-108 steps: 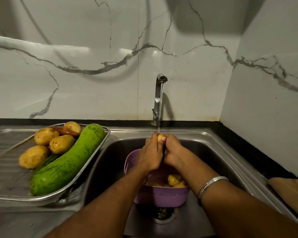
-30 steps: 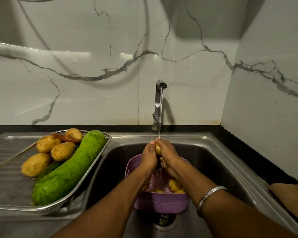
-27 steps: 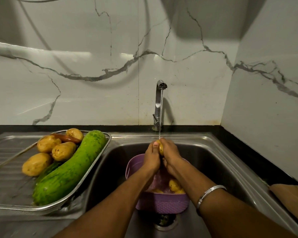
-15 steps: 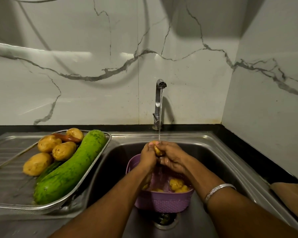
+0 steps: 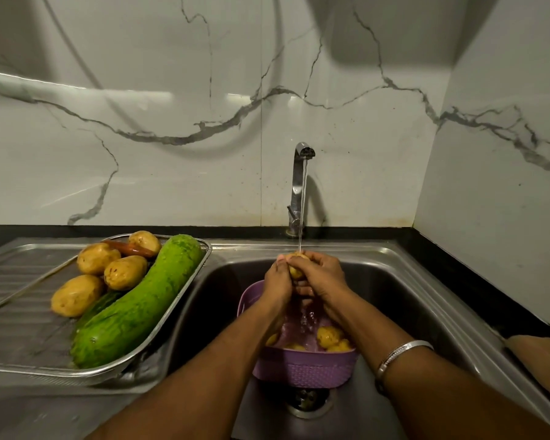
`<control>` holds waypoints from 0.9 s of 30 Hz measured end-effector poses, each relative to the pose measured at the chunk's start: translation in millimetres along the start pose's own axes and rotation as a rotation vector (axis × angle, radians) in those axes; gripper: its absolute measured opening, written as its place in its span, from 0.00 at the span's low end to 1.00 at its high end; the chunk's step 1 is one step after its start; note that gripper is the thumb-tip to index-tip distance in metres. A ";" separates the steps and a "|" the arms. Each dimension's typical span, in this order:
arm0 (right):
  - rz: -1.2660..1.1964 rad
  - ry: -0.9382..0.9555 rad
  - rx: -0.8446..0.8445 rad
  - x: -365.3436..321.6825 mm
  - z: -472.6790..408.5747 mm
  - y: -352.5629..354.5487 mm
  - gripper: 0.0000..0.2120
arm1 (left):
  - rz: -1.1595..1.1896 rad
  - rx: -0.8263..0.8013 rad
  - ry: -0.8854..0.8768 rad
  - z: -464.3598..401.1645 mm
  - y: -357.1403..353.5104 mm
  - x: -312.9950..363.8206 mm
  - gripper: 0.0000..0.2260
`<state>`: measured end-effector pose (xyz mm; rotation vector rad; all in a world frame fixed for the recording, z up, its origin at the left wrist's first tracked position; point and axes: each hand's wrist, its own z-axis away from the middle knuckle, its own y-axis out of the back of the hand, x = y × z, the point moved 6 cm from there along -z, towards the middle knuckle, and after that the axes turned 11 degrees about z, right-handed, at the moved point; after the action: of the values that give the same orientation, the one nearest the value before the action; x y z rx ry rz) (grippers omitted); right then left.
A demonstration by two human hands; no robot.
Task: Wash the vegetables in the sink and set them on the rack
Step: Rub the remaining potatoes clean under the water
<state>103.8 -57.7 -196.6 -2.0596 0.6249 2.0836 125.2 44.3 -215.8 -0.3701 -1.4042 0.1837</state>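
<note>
we see both hands meeting under the tap [image 5: 302, 185], whose thin stream lands on a small potato [image 5: 296, 265] held between them. the left hand [image 5: 278, 285] has its fingers [image 5: 281, 260] curled round the potato's left side, and the right hand [image 5: 323, 279] wraps it from the right, its fingers bent over the top, so both grip the same potato. directly below the fingers, inside the sink [image 5: 404, 300], sits a purple basket [image 5: 302, 365] with more potatoes [image 5: 329, 337] lying in it, water splashing onto them. the drain [image 5: 307, 401] shows just nearer us than the basket. well to the left of the fingers, a metal rack [image 5: 23, 365] rests on the ribbed draining board and carries a big green gourd [image 5: 140, 304], four potatoes [image 5: 124, 272] and a reddish carrot [image 5: 131, 248] partly hidden behind them. a silver bangle [image 5: 402, 354] circles the right wrist. we can read no brand, label or writing anywhere.
</note>
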 end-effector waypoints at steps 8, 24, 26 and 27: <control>-0.119 -0.124 0.076 5.5 1.7 6.0 0.10 | -0.158 -0.062 -0.044 6.2 -5.5 -0.2 0.20; -0.114 -0.113 0.104 2.4 2.9 10.7 0.07 | -0.146 -0.087 -0.050 4.7 -8.9 0.6 0.19; -0.088 -0.135 0.114 1.5 3.1 14.9 0.08 | -0.180 -0.108 -0.034 6.4 -12.7 -0.6 0.19; -0.084 -0.168 0.090 2.8 3.7 15.5 0.08 | -0.192 -0.119 -0.021 6.1 -13.2 -2.9 0.18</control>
<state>94.2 -70.7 -196.6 -1.8076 0.5832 2.1121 117.5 31.9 -213.0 -0.3300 -1.4659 -0.0538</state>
